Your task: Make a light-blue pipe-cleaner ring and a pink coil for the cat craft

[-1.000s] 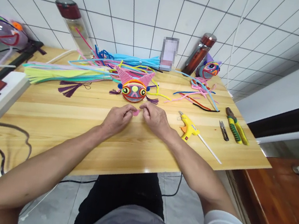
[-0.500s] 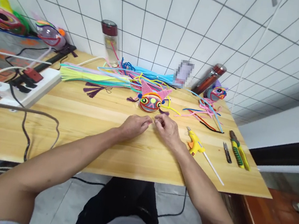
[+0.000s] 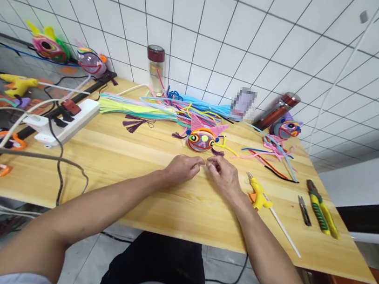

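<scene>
My left hand (image 3: 182, 169) and my right hand (image 3: 225, 177) rest on the wooden table (image 3: 125, 170), fingertips almost touching. Both hands are pinched closed, and whatever they hold is too small or hidden to make out. Just beyond the fingertips sits a round pipe-cleaner face (image 3: 202, 139) with pink pointed ears and purple tassels at its sides. A yellow glue gun (image 3: 259, 196) lies right of my right hand, its glue stick pointing toward the table's front edge.
Green-handled pliers (image 3: 320, 212) and small snips (image 3: 304, 210) lie at the right. Bundles of pipe cleaners (image 3: 131, 105), a purple tassel (image 3: 135, 124), two bottles (image 3: 155, 69) and a second craft face (image 3: 286, 127) fill the back. A power strip (image 3: 69, 120) with cables sits at the left.
The view has swung left and up, showing more of the left side. My hands stay together in front of the craft face; the pink bit seen between them earlier no longer shows.
</scene>
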`<action>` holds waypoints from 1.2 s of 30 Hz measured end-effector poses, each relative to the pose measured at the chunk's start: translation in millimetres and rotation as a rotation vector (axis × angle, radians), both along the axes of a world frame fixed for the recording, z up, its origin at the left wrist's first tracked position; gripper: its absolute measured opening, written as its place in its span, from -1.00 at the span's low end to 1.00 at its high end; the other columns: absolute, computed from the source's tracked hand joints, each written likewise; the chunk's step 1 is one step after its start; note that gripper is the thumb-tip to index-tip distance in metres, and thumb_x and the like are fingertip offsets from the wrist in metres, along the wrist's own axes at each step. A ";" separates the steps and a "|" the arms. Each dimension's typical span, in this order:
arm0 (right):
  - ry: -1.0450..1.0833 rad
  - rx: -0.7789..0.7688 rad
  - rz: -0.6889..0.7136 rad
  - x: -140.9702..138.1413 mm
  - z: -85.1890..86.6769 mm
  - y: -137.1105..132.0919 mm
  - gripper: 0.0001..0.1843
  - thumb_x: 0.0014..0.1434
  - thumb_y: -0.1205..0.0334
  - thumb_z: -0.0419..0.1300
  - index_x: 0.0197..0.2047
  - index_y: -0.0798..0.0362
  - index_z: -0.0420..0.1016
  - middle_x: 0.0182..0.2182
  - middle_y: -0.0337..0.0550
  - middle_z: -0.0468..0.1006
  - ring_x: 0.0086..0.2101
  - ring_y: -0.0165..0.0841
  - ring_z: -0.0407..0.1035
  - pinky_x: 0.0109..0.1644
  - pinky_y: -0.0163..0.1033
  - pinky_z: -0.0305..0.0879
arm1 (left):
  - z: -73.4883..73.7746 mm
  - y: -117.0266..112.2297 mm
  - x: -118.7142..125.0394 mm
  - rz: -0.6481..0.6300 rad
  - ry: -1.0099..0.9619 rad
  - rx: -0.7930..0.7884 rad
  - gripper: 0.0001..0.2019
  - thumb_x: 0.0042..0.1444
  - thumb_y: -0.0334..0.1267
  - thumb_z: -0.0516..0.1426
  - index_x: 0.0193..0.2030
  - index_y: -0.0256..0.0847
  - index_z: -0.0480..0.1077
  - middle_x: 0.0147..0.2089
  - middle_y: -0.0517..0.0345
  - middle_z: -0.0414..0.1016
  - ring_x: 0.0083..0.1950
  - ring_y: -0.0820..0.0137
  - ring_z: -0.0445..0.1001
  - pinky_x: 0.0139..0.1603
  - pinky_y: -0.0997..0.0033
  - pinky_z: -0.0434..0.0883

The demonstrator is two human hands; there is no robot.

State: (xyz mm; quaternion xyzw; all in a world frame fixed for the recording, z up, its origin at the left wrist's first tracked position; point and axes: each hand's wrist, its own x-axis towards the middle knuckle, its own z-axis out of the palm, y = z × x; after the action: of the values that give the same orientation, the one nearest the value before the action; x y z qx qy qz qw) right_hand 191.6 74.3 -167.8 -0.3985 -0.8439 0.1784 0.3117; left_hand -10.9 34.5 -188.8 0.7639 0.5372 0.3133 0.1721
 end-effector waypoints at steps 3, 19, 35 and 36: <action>0.029 0.016 -0.045 0.5 1.8 2.3 -0.74 0.32 0.07 0.16 -0.12 0.02 0.60 -0.41 -0.13 0.61 -0.40 -0.27 0.46 -0.22 -0.18 0.34 | -0.5 -0.9 -0.8 0.035 -0.105 0.115 -0.70 0.30 -0.37 0.07 0.03 -0.18 0.59 -0.23 0.10 0.70 -0.32 0.40 0.61 -0.16 0.44 0.48; 0.228 0.019 -0.403 85.8 79.7 -48.1 -0.65 0.24 -0.07 0.24 -0.19 0.05 0.62 -0.48 -0.25 0.53 -0.46 -0.36 0.38 -0.30 -0.23 0.34 | 29.8 -5.7 -24.2 0.020 0.034 0.471 -0.67 0.23 -0.35 0.12 0.03 -0.14 0.64 -0.25 0.06 0.71 -0.29 0.35 0.60 -0.25 0.44 0.42; 0.334 -0.064 -0.810 152.5 -31.2 -115.1 -0.49 0.13 -0.27 0.15 -0.34 0.06 0.53 -0.54 -0.25 0.45 -0.46 -0.34 0.28 -0.32 -0.23 0.24 | 58.8 28.3 -81.0 0.737 -0.785 0.428 -0.68 0.14 -0.38 0.00 -0.15 -0.29 0.57 -0.41 0.21 0.43 -0.42 0.43 0.25 -0.34 0.47 0.22; 0.324 -0.061 -0.811 152.8 -32.6 -114.6 -0.50 0.13 -0.26 0.15 -0.34 0.05 0.54 -0.53 -0.26 0.45 -0.45 -0.34 0.28 -0.30 -0.23 0.23 | 47.5 22.8 -81.7 0.727 -0.703 0.386 -0.66 0.15 -0.37 -0.01 -0.11 -0.28 0.57 -0.42 0.21 0.43 -0.41 0.42 0.27 -0.32 0.46 0.23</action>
State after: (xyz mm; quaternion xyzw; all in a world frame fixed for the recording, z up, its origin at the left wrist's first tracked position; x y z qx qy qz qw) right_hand 344.5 -40.3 -200.4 -0.6735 -0.5538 0.1268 0.4729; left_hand -92.6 57.3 -141.2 0.3957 0.6097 0.6823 0.0787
